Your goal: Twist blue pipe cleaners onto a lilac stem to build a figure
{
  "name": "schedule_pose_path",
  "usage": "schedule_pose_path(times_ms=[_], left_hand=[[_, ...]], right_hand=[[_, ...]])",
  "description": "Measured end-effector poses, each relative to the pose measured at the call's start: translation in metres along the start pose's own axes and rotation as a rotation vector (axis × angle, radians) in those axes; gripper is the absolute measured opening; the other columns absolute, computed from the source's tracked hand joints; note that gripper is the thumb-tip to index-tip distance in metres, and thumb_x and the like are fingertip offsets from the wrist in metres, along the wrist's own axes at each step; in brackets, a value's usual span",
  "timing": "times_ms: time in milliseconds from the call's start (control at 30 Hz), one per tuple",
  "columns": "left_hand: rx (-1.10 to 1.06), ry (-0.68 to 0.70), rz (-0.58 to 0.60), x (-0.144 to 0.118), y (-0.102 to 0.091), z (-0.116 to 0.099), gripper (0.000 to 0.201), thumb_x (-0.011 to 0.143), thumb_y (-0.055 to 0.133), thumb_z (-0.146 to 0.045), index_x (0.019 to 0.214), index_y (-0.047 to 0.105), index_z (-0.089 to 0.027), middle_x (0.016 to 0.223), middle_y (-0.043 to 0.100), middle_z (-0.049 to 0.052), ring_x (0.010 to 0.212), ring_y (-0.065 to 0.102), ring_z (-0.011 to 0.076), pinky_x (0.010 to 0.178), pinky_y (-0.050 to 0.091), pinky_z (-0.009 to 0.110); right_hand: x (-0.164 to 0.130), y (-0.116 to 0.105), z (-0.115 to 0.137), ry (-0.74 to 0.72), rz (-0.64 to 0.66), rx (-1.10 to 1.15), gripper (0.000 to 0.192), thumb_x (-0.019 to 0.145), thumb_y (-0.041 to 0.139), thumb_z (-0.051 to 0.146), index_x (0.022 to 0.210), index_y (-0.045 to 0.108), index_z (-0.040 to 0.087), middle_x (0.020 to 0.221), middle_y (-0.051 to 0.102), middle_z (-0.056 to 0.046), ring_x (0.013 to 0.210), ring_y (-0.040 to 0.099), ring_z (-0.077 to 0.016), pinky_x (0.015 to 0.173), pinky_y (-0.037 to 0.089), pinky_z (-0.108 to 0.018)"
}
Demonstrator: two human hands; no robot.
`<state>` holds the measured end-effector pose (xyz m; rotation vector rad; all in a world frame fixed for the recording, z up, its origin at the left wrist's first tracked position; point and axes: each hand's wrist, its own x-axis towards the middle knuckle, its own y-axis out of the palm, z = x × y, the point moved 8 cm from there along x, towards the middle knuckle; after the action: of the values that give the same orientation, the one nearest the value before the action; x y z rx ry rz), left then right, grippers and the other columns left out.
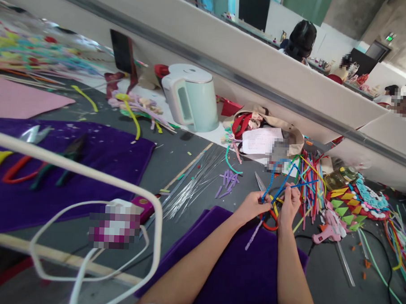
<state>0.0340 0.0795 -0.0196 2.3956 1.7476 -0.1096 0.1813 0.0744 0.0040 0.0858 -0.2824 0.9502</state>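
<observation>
Pipe cleaners, blue (282,184), sit pinched between my left hand (252,207) and right hand (290,205), both closed on them above the near purple cloth (238,270). I judge them light, bendy, fuzzy; grip near the twist.

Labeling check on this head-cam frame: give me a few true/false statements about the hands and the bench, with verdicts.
1. Both hands hold blue pipe cleaners. True: the left hand and the right hand pinch them together.
2. The kettle is bright red. False: it is pale mint and white.
3. A pink glue gun lies to the right of the hands. True.
4. The hands work over a yellow cloth. False: the cloth under the forearms is purple.
5. A bundle of thin metal wires lies to the left of the hands. True.
6. The left hand grips the scissors. False: the scissors lie on the table behind the hands.
</observation>
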Motion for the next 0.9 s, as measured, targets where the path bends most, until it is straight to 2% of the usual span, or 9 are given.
schedule_pose_path(times_ms=[100,167,300,367,467,567,667,767,900], left_hand=[[0.002,0.012,-0.097,0.001,-0.008,0.001,0.012,0.06,0.064,-0.023,0.064,0.056,-0.014,0.05,0.049,-0.005,0.045,0.044,0.0077,0.046,0.032,0.019],[-0.036,0.027,-0.161,0.002,-0.014,0.001,0.012,0.059,0.064,-0.022,0.063,0.055,-0.015,0.05,0.05,-0.005,0.045,0.044,0.0075,0.046,0.033,0.019],[-0.134,0.057,-0.237,0.004,-0.025,0.002,0.015,0.059,0.067,-0.023,0.061,0.055,-0.015,0.048,0.049,-0.005,0.043,0.043,0.0068,0.045,0.033,0.018],[-0.151,0.065,-0.28,0.005,-0.031,0.002,0.016,0.058,0.068,-0.024,0.061,0.055,-0.015,0.048,0.05,-0.005,0.043,0.044,0.007,0.045,0.034,0.018],[-0.16,0.085,-0.375,0.004,-0.045,0.0,0.016,0.058,0.069,-0.024,0.062,0.057,-0.015,0.05,0.054,-0.004,0.045,0.048,0.0078,0.047,0.036,0.019],[-0.255,0.085,-0.465,0.002,-0.056,-0.002,0.018,0.058,0.069,-0.026,0.064,0.057,-0.015,0.05,0.055,-0.004,0.045,0.051,0.0084,0.048,0.039,0.019],[-0.47,0.067,-0.503,0.001,-0.061,-0.001,0.023,0.057,0.071,-0.026,0.067,0.053,-0.015,0.052,0.054,-0.006,0.044,0.051,0.0079,0.05,0.045,0.021],[-0.617,0.061,-0.475,0.001,-0.061,-0.004,0.025,0.057,0.073,-0.024,0.068,0.052,-0.015,0.052,0.054,-0.007,0.044,0.051,0.0069,0.052,0.047,0.022],[-0.721,0.013,-0.378,0.002,-0.058,-0.004,0.024,0.059,0.074,-0.023,0.068,0.052,-0.015,0.054,0.056,-0.006,0.049,0.055,0.0062,0.053,0.048,0.018]], right_hand=[[-0.005,-0.009,0.021,-0.135,-0.115,-0.077,0.03,0.085,0.051,0.04,0.081,0.068,0.016,0.106,0.054,-0.011,0.107,0.05,-0.0203,0.082,0.043,-0.032],[-0.014,-0.006,0.031,-0.176,-0.08,-0.043,0.027,0.086,0.05,0.037,0.08,0.067,0.017,0.106,0.055,-0.011,0.102,0.054,-0.0196,0.083,0.043,-0.033],[-0.037,0.011,0.04,-0.168,0.103,0.06,0.027,0.089,0.044,0.036,0.083,0.065,0.02,0.087,0.062,-0.007,0.076,0.059,-0.017,0.072,0.048,-0.034],[-0.047,0.015,0.046,-0.214,0.148,0.083,0.024,0.088,0.046,0.034,0.081,0.064,0.021,0.079,0.063,-0.006,0.076,0.06,-0.0181,0.073,0.048,-0.035],[-0.052,0.016,0.055,-0.256,0.144,0.133,0.022,0.088,0.046,0.03,0.078,0.063,0.021,0.075,0.063,-0.004,0.074,0.06,-0.0177,0.072,0.048,-0.034],[-0.049,0.015,0.056,-0.203,0.105,0.226,0.022,0.089,0.044,0.03,0.078,0.061,0.02,0.076,0.062,-0.004,0.066,0.059,-0.0149,0.065,0.048,-0.031],[-0.044,0.017,0.048,-0.097,0.071,0.302,0.023,0.089,0.045,0.033,0.078,0.058,0.018,0.075,0.06,-0.003,0.058,0.056,-0.0119,0.057,0.046,-0.027],[-0.039,0.019,0.036,0.012,0.038,0.354,0.025,0.088,0.046,0.037,0.077,0.056,0.017,0.071,0.059,-0.001,0.053,0.053,-0.0096,0.053,0.043,-0.023],[-0.032,0.021,0.017,0.166,0.032,0.458,0.026,0.086,0.049,0.04,0.076,0.053,0.017,0.067,0.057,0.0,0.052,0.05,-0.0081,0.051,0.041,-0.021]])
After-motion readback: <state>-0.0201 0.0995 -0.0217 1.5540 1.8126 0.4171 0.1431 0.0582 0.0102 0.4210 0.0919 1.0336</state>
